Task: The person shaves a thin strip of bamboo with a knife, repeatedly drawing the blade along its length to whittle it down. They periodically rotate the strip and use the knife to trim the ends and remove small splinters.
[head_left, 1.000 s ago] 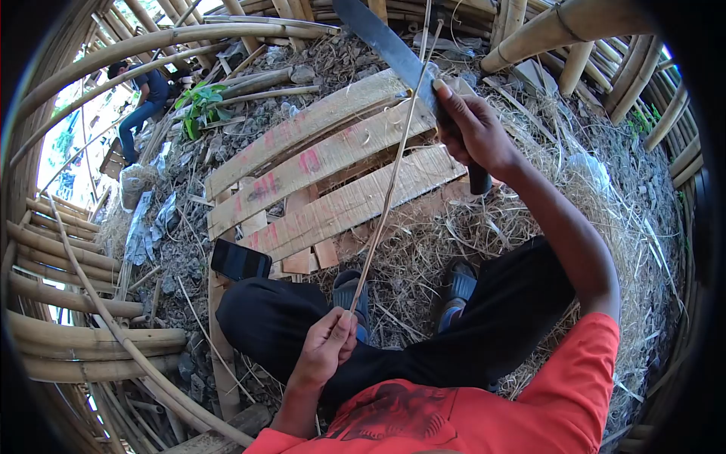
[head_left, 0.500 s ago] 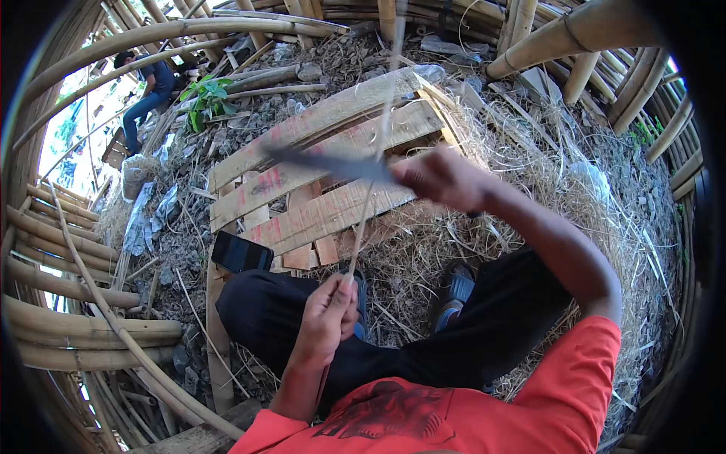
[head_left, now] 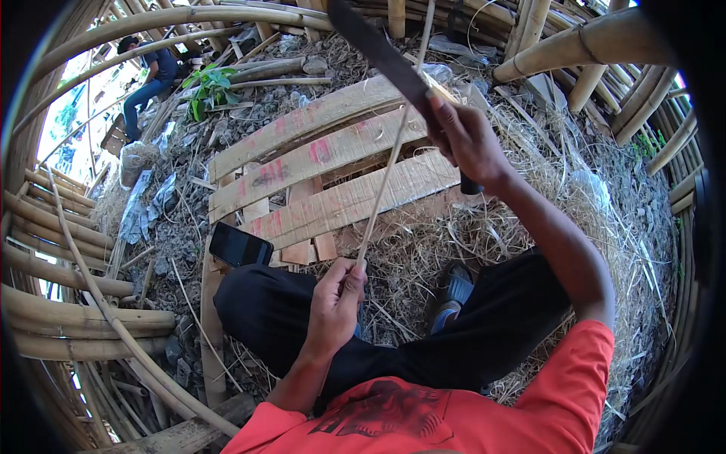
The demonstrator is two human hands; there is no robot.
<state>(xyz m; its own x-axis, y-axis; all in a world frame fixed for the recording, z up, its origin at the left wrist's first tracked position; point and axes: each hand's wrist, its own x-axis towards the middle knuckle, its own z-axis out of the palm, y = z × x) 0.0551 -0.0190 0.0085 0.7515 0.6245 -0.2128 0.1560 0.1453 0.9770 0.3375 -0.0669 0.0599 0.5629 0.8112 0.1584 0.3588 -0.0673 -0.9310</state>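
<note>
Swung up to slatted boards' (head_left: 295, 168) far edge since last frame: large knife (head_left: 382, 59), right hand (head_left: 470, 144) clenched on handle. Thin strip (head_left: 383, 189) slants across boards, left hand (head_left: 336, 303) gripping lower end. Phone (head_left: 239, 246) at near-left corner.

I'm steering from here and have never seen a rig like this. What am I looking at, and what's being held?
There is no robot: these are a person's bare hands, seen by one camera worn on the head, looking forward and down. The right hand grips a large knife, its dark blade angled up. The left hand holds the lower end of a long thin strip, which runs up past the blade. Ahead lie spaced wooden boards with red marks; a phone rests near their left end. Dry shavings cover the ground around the feet. Bamboo poles stand about, and another person sits at the upper left.
</note>
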